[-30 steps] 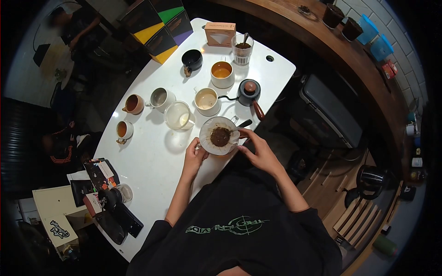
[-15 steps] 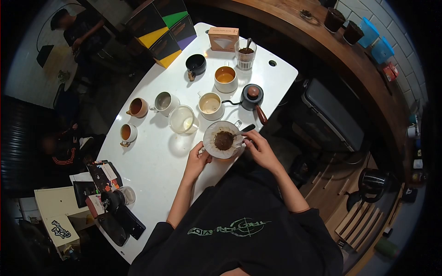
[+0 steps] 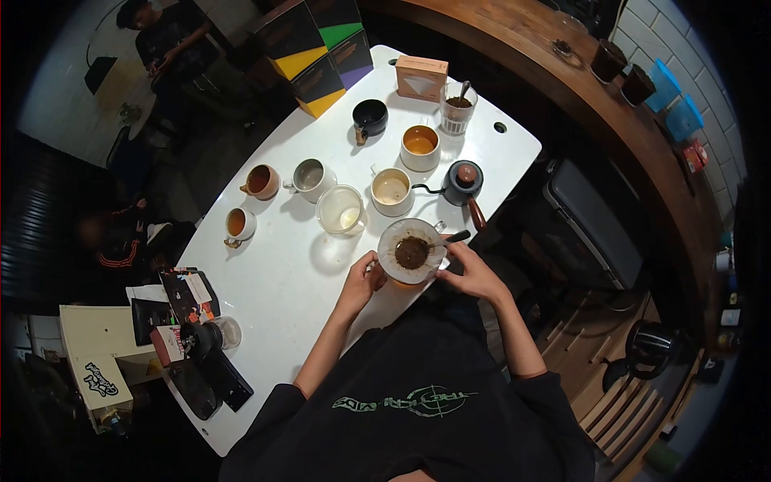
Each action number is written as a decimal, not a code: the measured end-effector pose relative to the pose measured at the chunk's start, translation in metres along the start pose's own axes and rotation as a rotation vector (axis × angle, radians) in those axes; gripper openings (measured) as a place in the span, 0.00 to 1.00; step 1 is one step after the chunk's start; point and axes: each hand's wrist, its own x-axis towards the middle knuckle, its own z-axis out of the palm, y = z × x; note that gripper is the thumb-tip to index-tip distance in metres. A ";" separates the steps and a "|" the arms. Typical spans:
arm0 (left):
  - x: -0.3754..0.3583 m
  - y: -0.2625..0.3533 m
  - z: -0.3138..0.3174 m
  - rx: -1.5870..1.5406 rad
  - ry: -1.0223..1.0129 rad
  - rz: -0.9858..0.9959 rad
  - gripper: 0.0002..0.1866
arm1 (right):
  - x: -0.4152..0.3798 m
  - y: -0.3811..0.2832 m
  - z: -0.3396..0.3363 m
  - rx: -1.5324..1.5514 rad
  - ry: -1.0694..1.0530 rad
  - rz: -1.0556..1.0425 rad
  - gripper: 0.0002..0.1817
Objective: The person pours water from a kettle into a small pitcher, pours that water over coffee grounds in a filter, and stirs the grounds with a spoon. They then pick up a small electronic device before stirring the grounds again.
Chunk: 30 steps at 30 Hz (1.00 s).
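Observation:
A coffee dripper (image 3: pixel 393 263) with a paper filter holds dark wet grounds (image 3: pixel 412 252). It sits over a vessel, mostly hidden, near the table's front edge. My left hand (image 3: pixel 364 283) has its fingers curled at the dripper's left side. My right hand (image 3: pixel 472 273) grips its right side, thumb at the lower rim, beside a dark-handled spoon (image 3: pixel 456 238) that leans out of the filter. Just behind stand a cream cup (image 3: pixel 392 191), a clear glass server (image 3: pixel 340 210) and a dark gooseneck kettle (image 3: pixel 463 183) with a wooden handle.
More cups, one amber inside (image 3: pixel 421 148) and one black (image 3: pixel 370 118), stand farther back by a glass of grounds (image 3: pixel 458 110) and a peach box (image 3: pixel 422 78). Phones (image 3: pixel 225 379) and a grinder lie at the left. A person (image 3: pixel 173 40) stands at the back left.
The whole view has shifted, so the table and its items appear farther right and slightly lower. My right fingers sit slightly lower beside the spoon handle; my left hand stays at the dripper.

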 end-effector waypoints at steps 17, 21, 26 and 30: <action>0.001 -0.006 -0.002 -0.037 -0.003 0.039 0.17 | 0.033 -0.002 0.022 -0.094 0.007 -0.270 0.35; 0.003 -0.010 -0.002 -0.043 -0.016 0.056 0.20 | 0.035 -0.012 0.027 -0.017 0.029 -0.238 0.30; 0.004 -0.015 0.002 -0.074 -0.009 0.074 0.21 | 0.040 -0.002 0.032 0.092 0.040 -0.206 0.33; 0.005 -0.017 0.004 -0.101 0.019 0.072 0.21 | 0.040 0.003 0.034 -0.009 0.067 -0.266 0.37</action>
